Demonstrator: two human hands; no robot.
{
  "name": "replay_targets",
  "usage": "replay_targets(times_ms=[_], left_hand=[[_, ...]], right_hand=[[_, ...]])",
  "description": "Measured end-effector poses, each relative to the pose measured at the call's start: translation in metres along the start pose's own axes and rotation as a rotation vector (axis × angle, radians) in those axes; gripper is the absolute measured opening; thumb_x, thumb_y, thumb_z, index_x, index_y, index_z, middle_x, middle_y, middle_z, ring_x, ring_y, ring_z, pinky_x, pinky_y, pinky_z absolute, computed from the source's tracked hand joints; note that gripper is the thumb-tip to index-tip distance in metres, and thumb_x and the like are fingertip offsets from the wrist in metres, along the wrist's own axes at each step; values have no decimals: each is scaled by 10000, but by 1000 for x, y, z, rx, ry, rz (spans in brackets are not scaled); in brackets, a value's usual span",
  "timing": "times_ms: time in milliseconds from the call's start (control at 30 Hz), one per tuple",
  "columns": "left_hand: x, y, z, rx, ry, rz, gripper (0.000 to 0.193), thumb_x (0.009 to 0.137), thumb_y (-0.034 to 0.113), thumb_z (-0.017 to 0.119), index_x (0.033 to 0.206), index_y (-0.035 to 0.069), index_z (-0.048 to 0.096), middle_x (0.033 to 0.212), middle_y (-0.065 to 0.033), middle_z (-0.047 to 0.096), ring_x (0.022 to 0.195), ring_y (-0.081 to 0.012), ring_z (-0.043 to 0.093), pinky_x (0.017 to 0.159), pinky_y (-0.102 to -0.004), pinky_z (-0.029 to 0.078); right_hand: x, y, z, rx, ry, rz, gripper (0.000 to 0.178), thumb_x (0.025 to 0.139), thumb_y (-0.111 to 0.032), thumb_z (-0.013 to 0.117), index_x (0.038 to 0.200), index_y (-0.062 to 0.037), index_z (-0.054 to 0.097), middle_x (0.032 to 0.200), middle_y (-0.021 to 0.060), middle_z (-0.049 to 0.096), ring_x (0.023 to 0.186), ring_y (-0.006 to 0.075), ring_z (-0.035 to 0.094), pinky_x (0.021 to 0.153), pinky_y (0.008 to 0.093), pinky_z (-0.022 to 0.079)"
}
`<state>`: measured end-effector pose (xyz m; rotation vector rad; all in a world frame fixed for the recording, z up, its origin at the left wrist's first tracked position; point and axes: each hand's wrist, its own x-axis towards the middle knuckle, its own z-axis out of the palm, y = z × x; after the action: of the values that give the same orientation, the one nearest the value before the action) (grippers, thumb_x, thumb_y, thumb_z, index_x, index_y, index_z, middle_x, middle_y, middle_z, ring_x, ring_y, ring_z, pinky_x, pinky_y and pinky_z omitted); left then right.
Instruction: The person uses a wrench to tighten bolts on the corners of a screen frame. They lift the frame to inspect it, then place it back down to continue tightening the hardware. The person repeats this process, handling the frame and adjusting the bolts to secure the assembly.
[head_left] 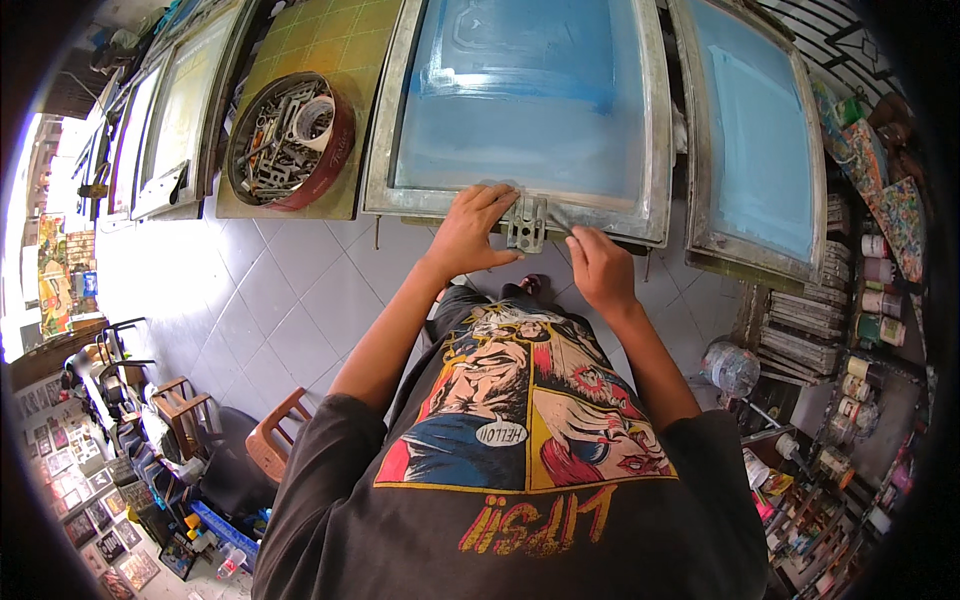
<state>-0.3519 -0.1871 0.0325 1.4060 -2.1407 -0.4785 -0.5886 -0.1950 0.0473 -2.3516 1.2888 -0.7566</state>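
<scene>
A blue-coated screen-printing frame (pixel 655 120) lies in front of me, with a perforated metal bracket (pixel 526 226) at its near edge. My left hand (pixel 465 232) grips the left side of this bracket, fingers over the frame edge and thumb below. Just to the right, my right hand (pixel 602 270) is closed on a thin dark rod-like tool (pixel 560 219). The tool slants toward the bracket; its tip is too small to make out, so I cannot tell whether it touches.
On a green board (pixel 290 45) at the left stands a round red tin (pixel 340 165) full of metal hardware and a tape roll. Another blue screen (pixel 760 150) lies at the right. A wooden chair (pixel 275 440), a clear water bottle (pixel 730 368) and stacked frames (pixel 803 330) stand around me.
</scene>
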Motion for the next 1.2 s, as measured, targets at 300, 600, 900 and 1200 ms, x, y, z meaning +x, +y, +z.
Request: replay_targets(times_ms=[300,600,900,1200], left_hand=[[-2,2,-3,-46,7,-36,845,552,332,797,1268,15,478,1282,-149,481,1182,-349,428,1021,-434,313],[-3,2,0,-33,37,-20,819,522,329,807,1214,8,510,1251,-123,494,1131,-318,453,973,-430,349],[5,22,4,-6,32,-43,787,523,366,804,1193,52,536,1254,-93,482,1174,-286,412,991,-446,316],[8,6,-2,-17,-39,8,755,514,337,810,1180,82,560,1274,-109,452,1243,-331,345,1010,-477,294]], right_hand=[[19,-12,-2,58,-12,-90,117,847,-143,589,905,-42,590,799,115,612,668,328,606,560,400,486],[44,-21,-17,115,19,82,161,832,-144,607,917,-7,601,818,147,619,688,341,596,602,387,476],[26,8,3,106,-9,143,179,828,-142,617,918,12,611,841,173,628,731,353,596,644,396,457],[28,20,11,252,-16,206,176,830,-131,602,927,15,607,800,183,618,716,361,595,634,401,457]])
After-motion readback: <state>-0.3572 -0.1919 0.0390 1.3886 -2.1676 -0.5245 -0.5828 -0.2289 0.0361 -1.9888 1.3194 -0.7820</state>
